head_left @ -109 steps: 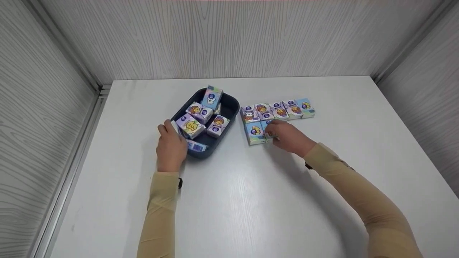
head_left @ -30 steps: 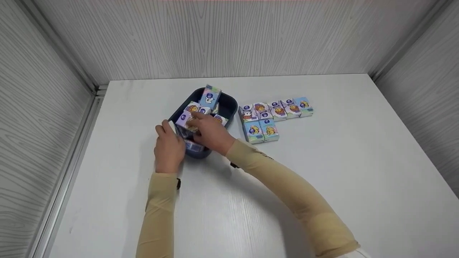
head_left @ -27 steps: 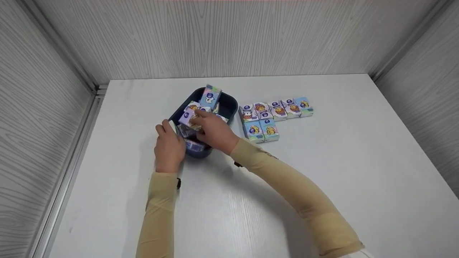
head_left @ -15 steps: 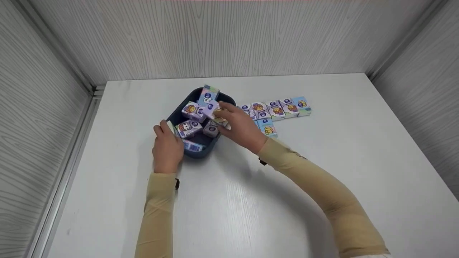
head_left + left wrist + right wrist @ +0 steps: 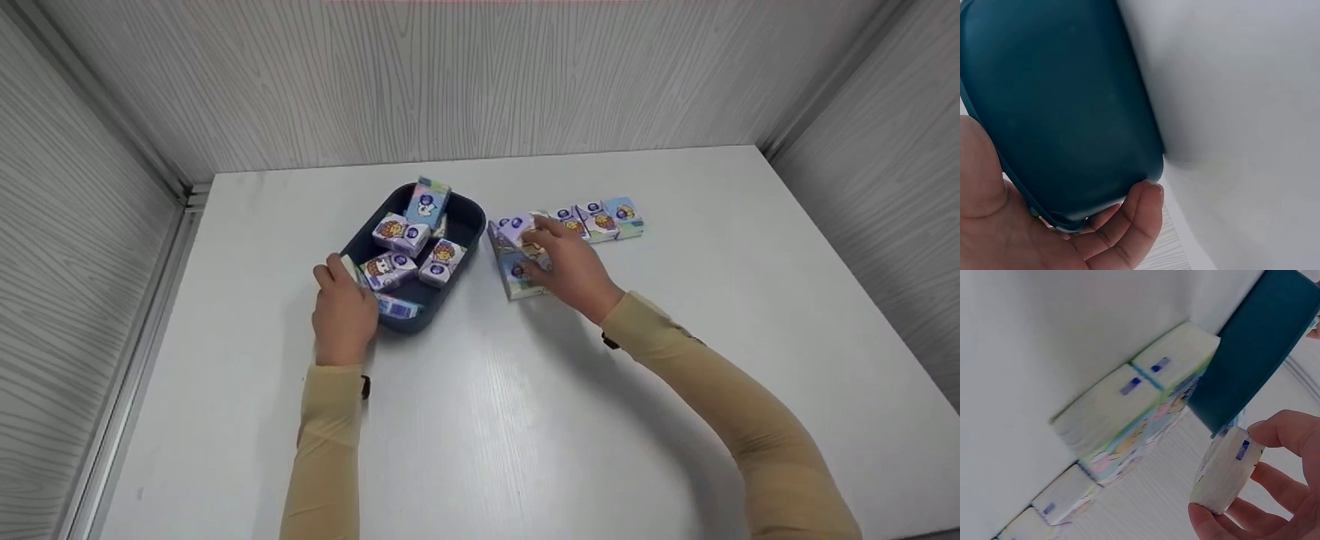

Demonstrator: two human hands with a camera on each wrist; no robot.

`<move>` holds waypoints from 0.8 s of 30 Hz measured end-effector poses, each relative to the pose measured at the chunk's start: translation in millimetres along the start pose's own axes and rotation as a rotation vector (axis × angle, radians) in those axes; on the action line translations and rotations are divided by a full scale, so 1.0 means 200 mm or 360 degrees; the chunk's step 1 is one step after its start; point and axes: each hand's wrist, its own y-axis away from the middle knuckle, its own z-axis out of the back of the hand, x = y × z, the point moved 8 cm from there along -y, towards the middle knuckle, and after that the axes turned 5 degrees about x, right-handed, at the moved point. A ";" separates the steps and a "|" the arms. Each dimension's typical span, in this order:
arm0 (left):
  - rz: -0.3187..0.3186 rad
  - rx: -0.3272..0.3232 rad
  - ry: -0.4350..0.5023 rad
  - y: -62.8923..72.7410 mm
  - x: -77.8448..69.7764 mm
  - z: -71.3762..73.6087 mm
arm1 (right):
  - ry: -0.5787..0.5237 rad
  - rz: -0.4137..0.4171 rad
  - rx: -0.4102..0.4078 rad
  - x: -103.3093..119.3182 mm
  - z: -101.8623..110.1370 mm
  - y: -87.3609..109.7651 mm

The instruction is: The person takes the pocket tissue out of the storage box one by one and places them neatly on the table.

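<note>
My left hand (image 5: 343,319) grips the near-left rim of a dark blue plastic bin (image 5: 470,216), its fingers curled round the wall in the left wrist view. Inside lie several small cartoon-printed tissue packs (image 5: 442,262), loose and at various angles. Between the thumb and fingers of my right hand (image 5: 581,274) is a lilac tissue pack (image 5: 1227,472). It is raised over the left end of the tissue packs (image 5: 598,220) laid out on the table, partly hiding them. Two blue-topped packs (image 5: 1112,410) stand side by side in front of the back row.
The white table (image 5: 450,435) spreads out in front of the bin and the packs. A grey wood-grain wall (image 5: 480,82) rises behind it, with side panels at left and right. A metal rail (image 5: 142,352) runs along the left panel.
My right hand has lifted the lilac tissue pack out of the bin and carried it right, over the laid-out packs. A white-and-purple pack beneath it now shows. My left hand keeps its grip.
</note>
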 end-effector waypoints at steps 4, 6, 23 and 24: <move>-0.0003 -0.0010 0.0003 0.00 0.01 0.00 | -0.0041 -0.0130 -0.0020 -0.14 0.03 0.06; -0.0012 -0.0015 0.0008 0.00 0.00 0.01 | -0.0068 -0.0181 -0.0049 -0.21 0.05 0.10; -0.0028 -0.0014 0.0010 -0.01 0.01 0.00 | -0.0162 -0.0499 0.0098 -0.50 -0.02 0.29; -0.0025 -0.0007 0.0014 -0.01 0.01 0.00 | -0.0161 -0.0499 0.0101 -0.50 -0.03 0.29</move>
